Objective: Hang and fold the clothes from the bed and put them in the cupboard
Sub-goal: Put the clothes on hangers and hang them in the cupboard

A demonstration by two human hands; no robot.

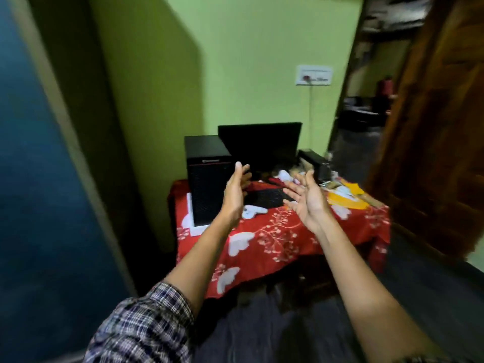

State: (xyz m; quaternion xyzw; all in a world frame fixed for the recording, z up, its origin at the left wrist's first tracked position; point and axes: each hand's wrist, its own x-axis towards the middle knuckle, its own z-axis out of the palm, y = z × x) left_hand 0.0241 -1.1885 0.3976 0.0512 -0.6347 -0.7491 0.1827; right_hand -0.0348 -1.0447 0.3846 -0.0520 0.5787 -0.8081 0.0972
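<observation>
Empty and spread, left hand (234,195) and right hand (310,199) hover palms-inward above a red flower-print tablecloth (275,247), black box speaker (209,184) and black open laptop (262,142) behind, no clothes, bed or cupboard in shot, so can't tell which hand's nearer.

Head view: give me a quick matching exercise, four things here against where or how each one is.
Things:
1. computer tower
2. monitor
3. switchboard
4. right hand

Places or states:
A. fingers spread, holding nothing
B. mounted on the green wall
C. upright at the left end of the red tablecloth
D. dark screen, just right of the tower

Pairs: 1-C; 2-D; 3-B; 4-A
</observation>
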